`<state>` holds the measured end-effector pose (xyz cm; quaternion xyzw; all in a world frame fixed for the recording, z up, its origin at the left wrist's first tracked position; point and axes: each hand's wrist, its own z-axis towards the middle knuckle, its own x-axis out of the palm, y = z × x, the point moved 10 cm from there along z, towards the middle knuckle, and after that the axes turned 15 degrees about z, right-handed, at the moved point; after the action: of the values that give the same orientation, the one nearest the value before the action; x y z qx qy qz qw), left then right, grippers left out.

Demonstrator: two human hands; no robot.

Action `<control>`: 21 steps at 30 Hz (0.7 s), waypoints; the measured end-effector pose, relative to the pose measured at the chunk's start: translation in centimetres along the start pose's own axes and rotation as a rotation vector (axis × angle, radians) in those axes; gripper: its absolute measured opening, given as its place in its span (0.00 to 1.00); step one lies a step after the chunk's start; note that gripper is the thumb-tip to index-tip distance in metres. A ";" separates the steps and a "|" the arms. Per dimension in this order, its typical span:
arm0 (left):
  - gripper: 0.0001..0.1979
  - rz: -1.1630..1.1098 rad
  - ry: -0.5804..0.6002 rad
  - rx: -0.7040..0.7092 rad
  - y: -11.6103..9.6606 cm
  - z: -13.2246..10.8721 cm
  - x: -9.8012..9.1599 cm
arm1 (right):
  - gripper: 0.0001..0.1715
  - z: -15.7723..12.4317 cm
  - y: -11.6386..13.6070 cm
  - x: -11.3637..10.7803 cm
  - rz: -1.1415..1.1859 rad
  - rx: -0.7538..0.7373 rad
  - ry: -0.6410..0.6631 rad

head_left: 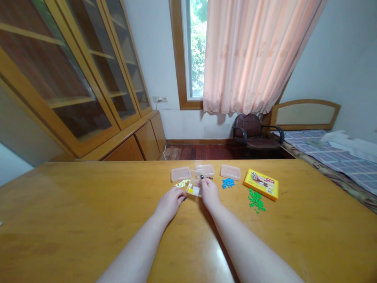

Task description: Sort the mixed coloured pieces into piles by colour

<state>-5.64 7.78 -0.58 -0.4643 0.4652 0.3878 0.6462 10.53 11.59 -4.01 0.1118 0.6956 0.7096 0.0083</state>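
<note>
My right hand (210, 193) grips the right side of a small clear plastic box (194, 189), with the thumb and fingers closed on it. Inside the box show a few yellow bits and a white patch. Just left of it, my left hand (170, 203) rests low over the table, fingers curled toward the thumb beside a pile of pale yellow pieces (182, 183). Whatever is between those fingertips is too small to make out. To the right of my right hand lies a heap of blue pieces (228, 182).
Three shallow clear trays stand along the far edge: a left tray (180, 173), a middle tray (205, 170) and a right tray (230, 172). A yellow cardboard box (261, 183) lies at the right, with green pieces (257, 199) before it. Beyond the wooden table (88, 220) stands a chair (250, 127).
</note>
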 end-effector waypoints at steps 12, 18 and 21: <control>0.07 -0.096 -0.179 -0.078 1.2 -0.2 -2.2 | 0.19 0.1 -0.7 0.3 0.018 0.018 0.036; 0.09 -0.171 -0.341 0.034 0.0 -0.9 -4.3 | 0.17 -0.8 -1.1 2.9 -0.030 -0.019 0.232; 0.10 -0.193 -0.330 0.098 -0.7 -0.9 -4.1 | 0.16 -0.8 -1.4 3.3 0.008 -0.007 0.255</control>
<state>-6.28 6.48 3.45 -0.4050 0.3248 0.3719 0.7695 6.93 11.38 -4.94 0.0234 0.6881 0.7206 -0.0824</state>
